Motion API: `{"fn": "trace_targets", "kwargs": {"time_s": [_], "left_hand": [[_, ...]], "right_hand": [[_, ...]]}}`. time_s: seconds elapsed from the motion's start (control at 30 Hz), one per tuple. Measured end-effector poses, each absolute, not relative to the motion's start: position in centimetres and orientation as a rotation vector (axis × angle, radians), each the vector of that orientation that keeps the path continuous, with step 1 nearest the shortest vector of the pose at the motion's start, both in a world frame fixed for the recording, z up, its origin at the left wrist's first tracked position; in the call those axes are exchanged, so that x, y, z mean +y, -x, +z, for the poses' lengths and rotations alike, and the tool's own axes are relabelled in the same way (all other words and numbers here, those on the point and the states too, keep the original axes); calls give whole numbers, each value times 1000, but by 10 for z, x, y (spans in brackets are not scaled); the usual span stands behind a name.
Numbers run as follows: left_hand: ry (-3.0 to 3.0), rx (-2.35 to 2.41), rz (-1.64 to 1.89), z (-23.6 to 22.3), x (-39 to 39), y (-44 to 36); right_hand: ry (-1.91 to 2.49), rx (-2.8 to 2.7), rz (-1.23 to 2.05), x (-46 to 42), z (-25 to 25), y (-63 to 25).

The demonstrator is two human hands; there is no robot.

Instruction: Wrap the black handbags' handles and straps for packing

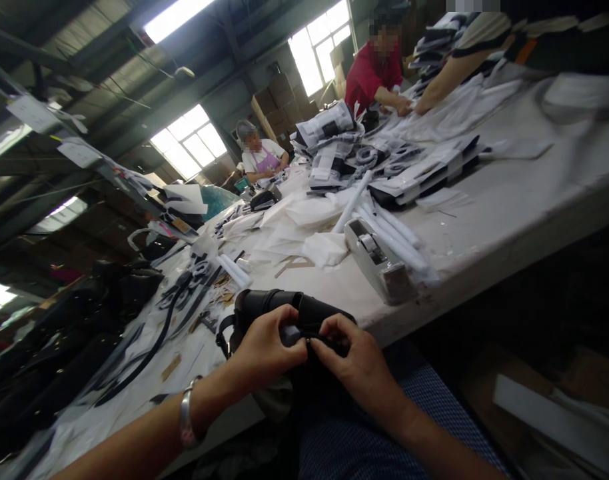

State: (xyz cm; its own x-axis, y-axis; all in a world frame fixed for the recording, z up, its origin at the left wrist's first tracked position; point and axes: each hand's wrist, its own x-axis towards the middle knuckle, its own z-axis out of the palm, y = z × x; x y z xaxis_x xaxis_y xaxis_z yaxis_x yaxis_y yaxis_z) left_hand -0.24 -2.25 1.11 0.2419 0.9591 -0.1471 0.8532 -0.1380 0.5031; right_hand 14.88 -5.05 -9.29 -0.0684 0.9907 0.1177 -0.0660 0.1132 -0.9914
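A black bag (264,301) rests at the near edge of the table, tilted toward my lap. My left hand (272,340) is closed on it, thumb and fingers pinching near its opening. From the other side my right hand (352,350) pinches the bag's dark edge, its thumb almost meeting my left thumb. A small shiny metal piece shows between the two thumbs; its kind is too small to tell. Something pale is visible inside the opening. The bag's lower part is hidden by my hands and in shadow.
A tape dispenser (377,260) stands right of the bag, beside white rolled tubes (399,230). White sheets (294,220) and wrapped dark goods (329,153) cover the table (484,227). Black bags (59,347) are heaped at left. Several people work farther along.
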Motion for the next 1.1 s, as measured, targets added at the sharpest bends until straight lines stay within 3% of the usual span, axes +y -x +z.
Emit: {"fn": "trace_targets", "kwargs": {"time_s": [0.13, 0.37, 0.47, 0.67, 0.93, 1.1], "left_hand": [[-1969, 1464, 190, 35, -13, 14], [-2084, 1319, 213, 53, -37, 59], [-2218, 1391, 219, 45, -47, 72], [-2319, 1454, 594, 50, -32, 74], [-2443, 1345, 656, 75, 16, 79], [-2144, 1166, 702, 84, 35, 70]], "right_hand": [[1079, -1411, 1120, -45, -90, -162], [1125, -1863, 672, -54, -102, -168], [1069, -1888, 681, -45, -104, -161], [915, -1880, 763, 10, -93, -156], [817, -1993, 495, 46, -23, -157], [762, -2197, 417, 58, 16, -138]]}}
